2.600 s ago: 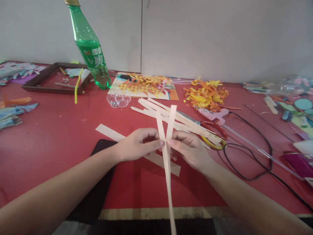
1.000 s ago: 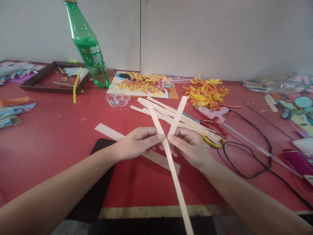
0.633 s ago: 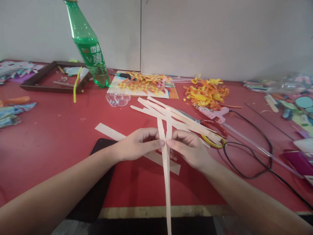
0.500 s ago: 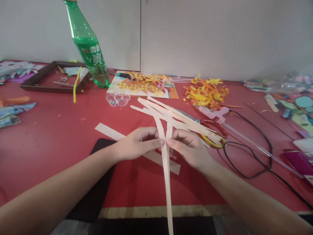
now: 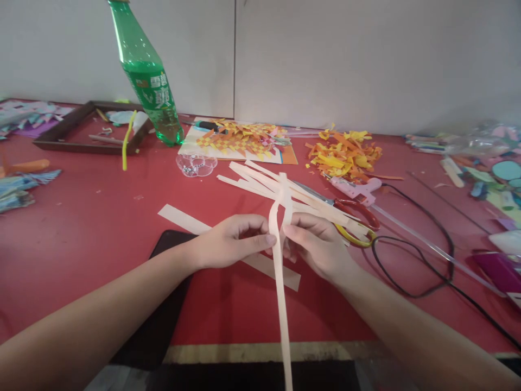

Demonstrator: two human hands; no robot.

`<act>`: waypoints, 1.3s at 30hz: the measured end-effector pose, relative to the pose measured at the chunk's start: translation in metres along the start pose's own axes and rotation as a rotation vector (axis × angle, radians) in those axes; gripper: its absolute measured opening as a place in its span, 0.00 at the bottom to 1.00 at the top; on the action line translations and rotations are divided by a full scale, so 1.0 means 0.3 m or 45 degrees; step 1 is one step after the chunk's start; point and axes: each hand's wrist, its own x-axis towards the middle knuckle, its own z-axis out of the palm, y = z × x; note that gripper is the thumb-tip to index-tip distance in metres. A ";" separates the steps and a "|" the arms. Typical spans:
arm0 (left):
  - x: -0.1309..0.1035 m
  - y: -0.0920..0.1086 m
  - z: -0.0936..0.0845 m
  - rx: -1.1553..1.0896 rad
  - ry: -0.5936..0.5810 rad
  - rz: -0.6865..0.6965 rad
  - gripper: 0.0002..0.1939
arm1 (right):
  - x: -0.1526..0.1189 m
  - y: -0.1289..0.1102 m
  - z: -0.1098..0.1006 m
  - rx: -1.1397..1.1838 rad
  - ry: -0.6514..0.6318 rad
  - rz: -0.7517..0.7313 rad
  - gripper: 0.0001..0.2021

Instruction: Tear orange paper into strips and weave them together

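My left hand (image 5: pixel 238 241) pinches a long cream paper strip (image 5: pixel 281 293) between thumb and fingers. The strip hangs down past the table's front edge, and its upper part bows above the fingers. Close beside it, my right hand (image 5: pixel 315 244) pinches a second narrow length of cream paper (image 5: pixel 287 203). The two lengths come close together at the top; whether they are joined there I cannot tell. Behind my hands lies a bundle of cream strips (image 5: pixel 254 182), partly over scissors (image 5: pixel 358 210) with red and yellow handles. A wider strip (image 5: pixel 183 217) lies under my left hand.
A black phone-like slab (image 5: pixel 163 304) lies under my left forearm. Farther back are a green bottle (image 5: pixel 148 81), a dark frame (image 5: pixel 81 146), a clear flower-shaped dish (image 5: pixel 196 165), orange and yellow paper scraps (image 5: pixel 345 155) and a pink glue gun (image 5: pixel 358 187) with its black cord.
My right hand has shifted slightly right, away from my left. The two upper paper ends, spread in a V before, now bow and lean together at the top.
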 end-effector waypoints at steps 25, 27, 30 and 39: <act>0.001 0.003 0.002 -0.102 0.010 0.003 0.08 | -0.010 0.000 -0.002 -0.010 -0.070 0.033 0.13; 0.001 0.005 0.003 -0.097 0.020 -0.019 0.08 | -0.012 -0.004 0.000 -0.018 -0.112 0.045 0.12; 0.000 0.007 0.005 -0.123 0.007 -0.014 0.07 | -0.014 -0.012 0.004 -0.095 -0.105 0.008 0.11; 0.002 0.012 -0.001 -0.086 0.088 0.043 0.09 | -0.008 -0.016 0.007 -0.200 0.020 -0.113 0.13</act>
